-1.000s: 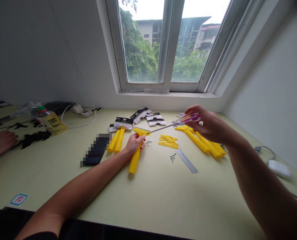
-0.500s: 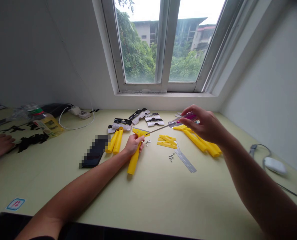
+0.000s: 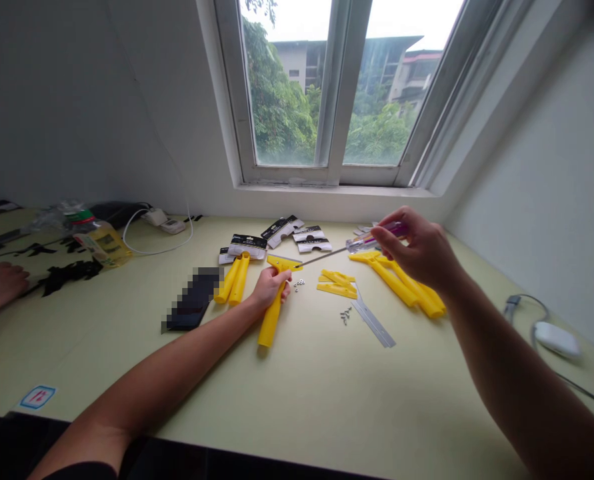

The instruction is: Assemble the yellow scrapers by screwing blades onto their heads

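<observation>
My left hand (image 3: 271,287) is closed round the neck of a yellow scraper (image 3: 269,325), whose wide head carries a thin metal blade. Pinched in my right hand (image 3: 414,247) is a screwdriver (image 3: 351,245) with a clear and purple handle. Its tip meets the right end of the scraper's head; the screw there is too small to make out. Several small nuts (image 3: 300,283) lie just right of my left hand. Farther right are yellow plastic strips (image 3: 337,285), a few screws (image 3: 345,315) and flat metal blades (image 3: 374,323).
Yellow handles lie on the right (image 3: 401,283) and left (image 3: 239,279). Black-and-white cards (image 3: 247,245) rest at the back. A dark, pixelated flat object (image 3: 197,300) is beside my left forearm. A bottle (image 3: 97,240) and another person's hand (image 3: 1,283) are far left; a white charger (image 3: 557,339) is right.
The whole view has shifted slightly. My right hand has turned a little on the screwdriver handle, while its tip stays at the scraper's head. My left hand keeps its hold.
</observation>
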Motion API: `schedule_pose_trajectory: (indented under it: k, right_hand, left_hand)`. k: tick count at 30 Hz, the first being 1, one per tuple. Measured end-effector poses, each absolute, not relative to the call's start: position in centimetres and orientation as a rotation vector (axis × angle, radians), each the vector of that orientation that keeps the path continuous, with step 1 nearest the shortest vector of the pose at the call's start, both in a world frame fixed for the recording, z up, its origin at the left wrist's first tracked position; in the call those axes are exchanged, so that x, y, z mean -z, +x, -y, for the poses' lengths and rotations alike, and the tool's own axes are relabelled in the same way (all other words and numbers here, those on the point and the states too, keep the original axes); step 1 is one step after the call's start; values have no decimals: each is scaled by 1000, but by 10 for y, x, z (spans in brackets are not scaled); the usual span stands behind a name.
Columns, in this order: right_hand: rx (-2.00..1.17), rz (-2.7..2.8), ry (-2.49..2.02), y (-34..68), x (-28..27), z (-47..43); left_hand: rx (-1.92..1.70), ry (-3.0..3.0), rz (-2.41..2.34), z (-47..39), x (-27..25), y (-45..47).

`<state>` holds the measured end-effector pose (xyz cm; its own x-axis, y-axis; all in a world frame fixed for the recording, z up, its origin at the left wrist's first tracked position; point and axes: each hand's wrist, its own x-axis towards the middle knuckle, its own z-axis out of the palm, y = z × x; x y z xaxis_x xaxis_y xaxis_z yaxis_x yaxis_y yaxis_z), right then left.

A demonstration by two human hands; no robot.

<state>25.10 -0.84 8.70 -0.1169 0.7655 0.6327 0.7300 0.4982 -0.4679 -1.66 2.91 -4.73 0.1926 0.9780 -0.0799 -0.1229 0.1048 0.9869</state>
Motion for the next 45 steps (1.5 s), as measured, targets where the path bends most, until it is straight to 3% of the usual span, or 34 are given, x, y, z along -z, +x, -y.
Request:
schedule_pose_trajectory:
  k: [45]
  right_hand:
    - [101, 1543, -1484, 248, -74, -5]
  left_hand:
    - [-1062, 1130, -1012, -31, 52, -17]
